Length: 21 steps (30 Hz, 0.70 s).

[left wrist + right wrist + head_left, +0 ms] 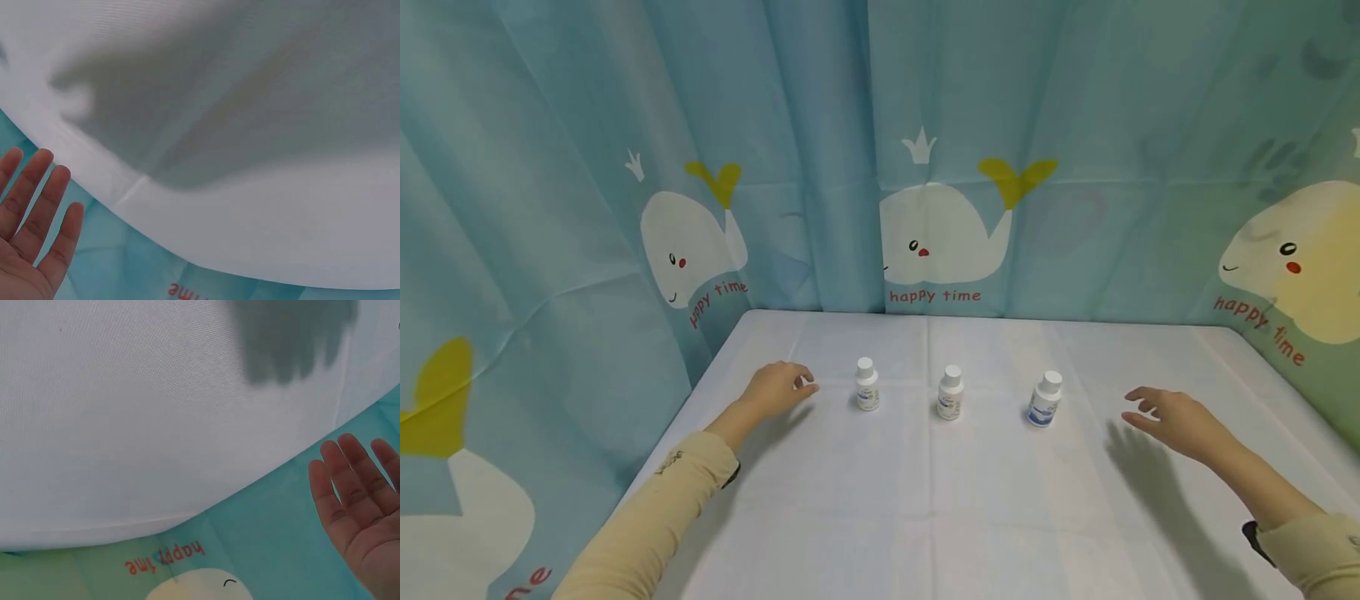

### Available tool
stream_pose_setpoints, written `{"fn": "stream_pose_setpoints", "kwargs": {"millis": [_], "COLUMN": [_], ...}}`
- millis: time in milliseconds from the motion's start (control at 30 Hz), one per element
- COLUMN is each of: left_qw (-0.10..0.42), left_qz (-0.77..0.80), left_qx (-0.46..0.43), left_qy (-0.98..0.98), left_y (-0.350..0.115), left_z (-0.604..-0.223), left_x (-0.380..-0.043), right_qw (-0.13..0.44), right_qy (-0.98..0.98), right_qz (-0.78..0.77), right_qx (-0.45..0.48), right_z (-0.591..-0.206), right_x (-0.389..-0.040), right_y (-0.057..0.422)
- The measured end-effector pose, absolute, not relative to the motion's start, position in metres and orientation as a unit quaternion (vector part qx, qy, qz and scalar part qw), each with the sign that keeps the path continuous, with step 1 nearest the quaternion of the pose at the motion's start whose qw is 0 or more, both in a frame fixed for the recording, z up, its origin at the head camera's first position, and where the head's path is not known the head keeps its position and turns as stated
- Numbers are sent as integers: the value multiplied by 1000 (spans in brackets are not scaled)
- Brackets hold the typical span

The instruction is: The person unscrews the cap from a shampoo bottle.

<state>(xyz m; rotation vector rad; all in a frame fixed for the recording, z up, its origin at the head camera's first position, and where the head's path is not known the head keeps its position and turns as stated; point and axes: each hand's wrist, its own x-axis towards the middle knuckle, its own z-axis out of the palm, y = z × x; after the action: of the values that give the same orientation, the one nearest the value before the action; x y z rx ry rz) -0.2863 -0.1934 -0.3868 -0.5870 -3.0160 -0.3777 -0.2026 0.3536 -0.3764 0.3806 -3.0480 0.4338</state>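
Three small white bottles with white caps stand upright in a row on the white table. In the head view, my left hand [778, 388] hovers just left of the left bottle [867, 385], its fingers relaxed and holding nothing. The middle bottle [950, 393] has a similar pale label. On the right bottle [1044, 400] the label shows a broad blue band, and it leans slightly in this view. Right of it, apart from it, my right hand [1176, 421] is raised over its own shadow with loose fingers and nothing in them. Both wrist views show spread, bare fingers.
The white cloth-covered table [850, 500] has a crease down its middle. A blue-green curtain [820, 125] printed with white whales and "happy time" hangs behind it and along both sides.
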Motion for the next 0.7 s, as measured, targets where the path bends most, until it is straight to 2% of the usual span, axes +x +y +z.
{"fn": "stream_pose_setpoints", "kwargs": {"millis": [400,700], "left_qw": [26,48], "left_qz": [-130,-153], "left_qx": [-174,-176], "left_qy": [-976,-971], "left_y": [-182,-176], "left_z": [-373,-367], "left_x": [-283,-279], "right_qw": [36,57], "right_qy": [-972,-971], "right_qz": [213,217], "right_qx": [94,78], "right_z": [-368,-363], "right_x": [-193,-185], "right_y": [340,321]}}
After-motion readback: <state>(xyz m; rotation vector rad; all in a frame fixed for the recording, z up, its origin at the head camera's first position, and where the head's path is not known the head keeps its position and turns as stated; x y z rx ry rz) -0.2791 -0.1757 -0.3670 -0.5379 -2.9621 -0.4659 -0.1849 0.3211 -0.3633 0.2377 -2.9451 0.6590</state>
